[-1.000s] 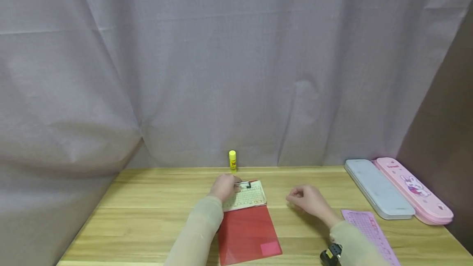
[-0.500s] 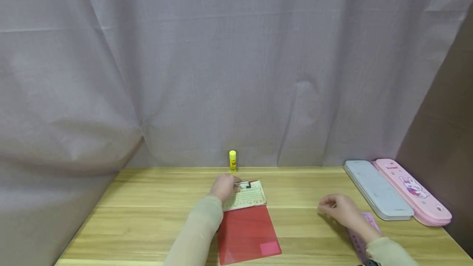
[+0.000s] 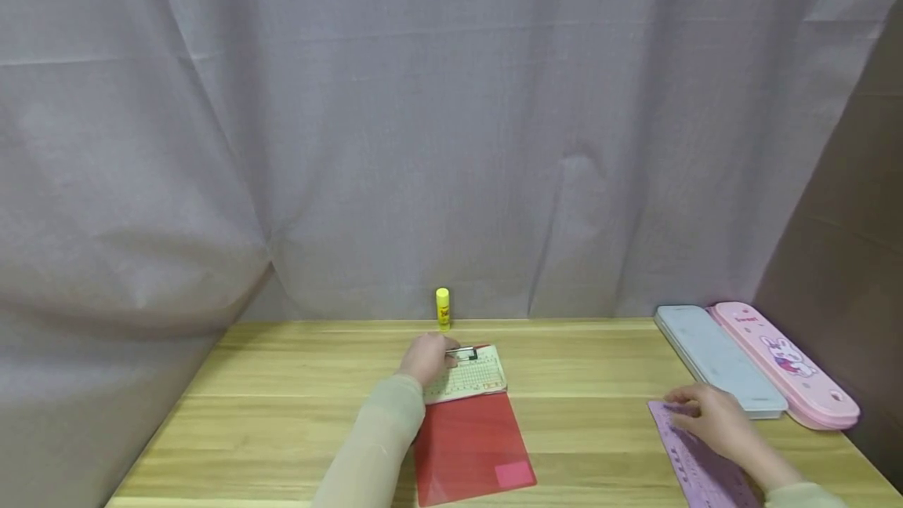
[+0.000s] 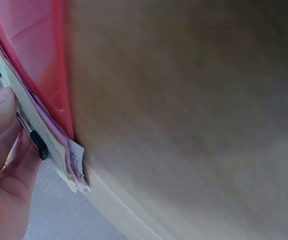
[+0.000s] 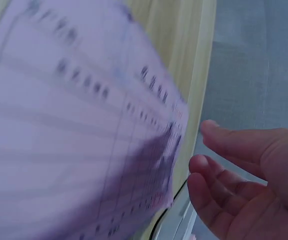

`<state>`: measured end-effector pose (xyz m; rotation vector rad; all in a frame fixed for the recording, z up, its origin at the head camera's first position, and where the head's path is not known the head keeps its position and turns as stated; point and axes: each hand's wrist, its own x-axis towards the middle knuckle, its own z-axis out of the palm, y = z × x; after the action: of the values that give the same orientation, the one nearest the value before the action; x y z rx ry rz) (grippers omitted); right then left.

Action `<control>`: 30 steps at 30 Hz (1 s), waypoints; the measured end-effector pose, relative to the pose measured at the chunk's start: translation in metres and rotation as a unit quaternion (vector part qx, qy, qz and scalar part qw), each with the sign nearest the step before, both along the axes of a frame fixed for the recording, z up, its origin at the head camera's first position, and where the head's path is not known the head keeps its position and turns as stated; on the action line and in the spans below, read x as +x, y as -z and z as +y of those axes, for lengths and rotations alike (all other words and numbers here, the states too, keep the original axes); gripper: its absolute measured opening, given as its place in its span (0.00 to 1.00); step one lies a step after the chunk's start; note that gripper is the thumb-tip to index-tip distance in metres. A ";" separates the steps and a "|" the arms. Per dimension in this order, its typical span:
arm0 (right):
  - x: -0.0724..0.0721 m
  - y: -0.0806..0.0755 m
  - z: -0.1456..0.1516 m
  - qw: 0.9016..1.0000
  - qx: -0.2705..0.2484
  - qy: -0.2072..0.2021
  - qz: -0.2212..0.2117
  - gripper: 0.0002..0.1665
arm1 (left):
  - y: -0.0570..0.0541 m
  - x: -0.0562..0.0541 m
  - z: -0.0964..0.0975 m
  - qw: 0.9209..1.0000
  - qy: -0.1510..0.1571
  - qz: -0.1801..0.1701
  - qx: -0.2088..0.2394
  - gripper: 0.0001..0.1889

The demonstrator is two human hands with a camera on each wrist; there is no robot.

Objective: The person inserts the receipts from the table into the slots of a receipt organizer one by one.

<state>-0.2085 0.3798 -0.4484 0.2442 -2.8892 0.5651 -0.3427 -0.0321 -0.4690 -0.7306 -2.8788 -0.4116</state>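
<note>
A red clipboard (image 3: 469, 445) lies on the table with a pad of pale green printed forms (image 3: 478, 377) under its metal clip (image 3: 463, 351). At the top of the board my left hand (image 3: 426, 359) pinches the clip. In the left wrist view, the thumb rests on the clip (image 4: 38, 144), and pink sheets show beneath the pale top form. My right hand (image 3: 712, 416) hovers over a purple printed form (image 3: 694, 470) at the right, its fingers loosely bent and holding nothing. The right wrist view has the fingertips (image 5: 198, 162) just beyond the form's edge.
Behind the clipboard a yellow glue stick (image 3: 443, 310) stands near the table's back edge. A grey-white case (image 3: 719, 359) and a pink rabbit pencil case (image 3: 786, 363) lie side by side at the far right. Grey cloth (image 3: 423, 139) hangs behind the table.
My right hand has moved right, from beside the clipboard to over the purple form. The left hand has stayed at the clip.
</note>
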 end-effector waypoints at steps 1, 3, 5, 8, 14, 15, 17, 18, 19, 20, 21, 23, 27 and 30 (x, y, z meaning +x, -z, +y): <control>0.001 0.001 0.002 1.000 0.009 -0.001 0.006 0.14 | 0.000 0.000 0.000 1.000 0.001 0.002 0.000 0.12; 0.001 0.003 0.006 1.000 0.026 0.000 0.013 0.16 | 0.001 0.000 -0.001 1.000 0.001 0.002 0.001 0.12; 0.001 0.006 0.009 0.999 0.035 0.001 0.014 0.18 | 0.001 0.000 -0.001 1.000 0.001 0.003 0.002 0.11; 0.001 0.008 0.012 0.999 0.036 0.001 0.010 0.20 | 0.002 -0.001 -0.001 1.000 -0.001 0.004 0.003 0.11; 0.000 0.013 0.014 0.999 0.034 -0.001 0.004 0.22 | 0.004 -0.002 -0.001 1.000 -0.005 -0.002 0.002 0.12; 0.001 0.014 0.014 0.999 0.034 0.000 0.004 0.22 | 0.003 -0.001 0.000 1.000 -0.004 0.000 0.002 0.12; 0.001 0.016 0.014 0.999 0.036 0.001 0.005 0.22 | 0.002 -0.001 0.000 1.000 -0.002 0.001 -0.001 0.12; 0.001 0.016 0.014 0.999 0.036 0.001 0.005 0.23 | 0.002 -0.001 0.000 1.000 -0.002 0.002 -0.002 0.12; 0.001 0.017 0.014 0.999 0.036 0.001 0.005 0.23 | 0.001 0.000 0.000 1.000 -0.001 0.002 -0.003 0.12; 0.001 0.017 0.015 0.999 0.036 0.002 0.005 0.23 | 0.001 0.000 0.000 1.000 -0.001 0.002 -0.004 0.12; 0.001 0.017 0.015 0.999 0.035 0.001 0.005 0.24 | 0.000 0.000 0.000 1.000 -0.002 0.000 -0.005 0.12; 0.001 0.017 0.015 0.999 0.034 0.001 0.002 0.25 | 0.000 0.000 0.000 1.000 -0.002 0.000 -0.004 0.12; 0.000 0.016 0.015 0.999 0.034 0.005 -0.006 0.24 | 0.000 0.001 0.000 1.000 -0.005 -0.003 -0.002 0.12; -0.002 0.015 0.015 0.999 0.034 0.008 -0.013 0.22 | 0.000 0.001 0.000 1.000 -0.006 -0.002 0.000 0.12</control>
<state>-0.2100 0.3950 -0.4635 0.2255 -2.9352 0.4724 -0.3420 -0.0319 -0.4690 -0.7131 -2.8860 -0.4125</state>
